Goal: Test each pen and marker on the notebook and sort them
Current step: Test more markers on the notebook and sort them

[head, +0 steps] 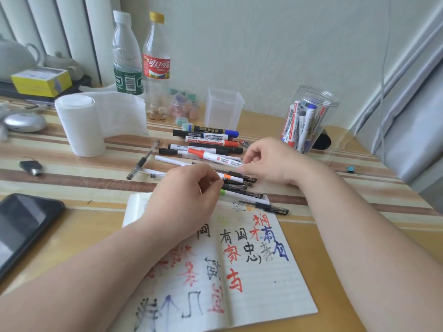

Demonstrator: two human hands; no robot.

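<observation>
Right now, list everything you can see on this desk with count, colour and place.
notebook: one, white, inked red, black, blue, front centre.
loose pens and markers: overlapping pile, uncountable, mixed colours, behind notebook.
jar: one, clear, holding markers, back right.
tub: one, clear, back centre.
bottles: two, clear, back left.
paper roll: one, white, left.
phone: one, black, front left.
box: one, yellow, far left.
left hand: pinches orange-banded pen, centre.
right hand: fingers curled at pile, hold unclear.

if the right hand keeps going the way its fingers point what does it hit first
Probably the white marker with the red cap: the right hand points left, and that marker's end lies at its fingertips. Contact unclear.
</observation>
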